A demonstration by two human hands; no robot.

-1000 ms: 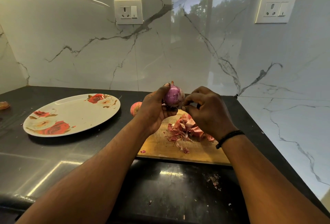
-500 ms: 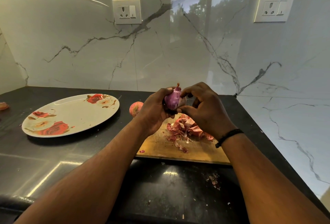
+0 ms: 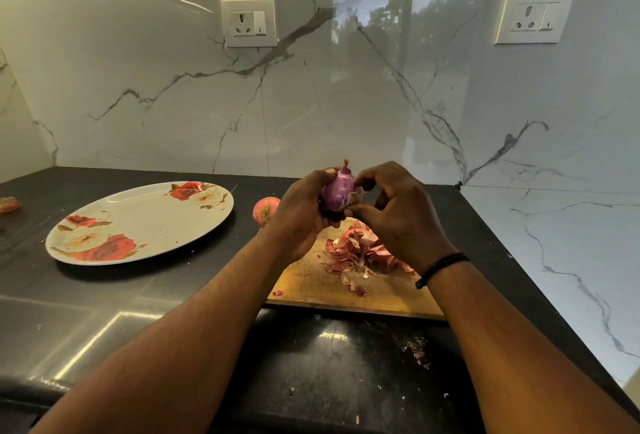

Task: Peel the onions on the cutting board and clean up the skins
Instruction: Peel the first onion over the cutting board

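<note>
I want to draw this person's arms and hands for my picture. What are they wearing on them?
Both arms are bare, with no sleeves showing up to the frame's edge. The left hand wears nothing that shows: no glove, ring or watch. The right hand is also gloveless, but just behind it sits a thin black wristband, like a cord or thread wound round the wrist.

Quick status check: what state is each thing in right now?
Onion in hand: partly peeled, purple flesh showing.
Left hand: grips that onion.
Right hand: pinches its skin.
Second onion: unpeeled, on the counter.
Skins: piled on the board.
Cutting board: littered.
Plate: bare.
</note>
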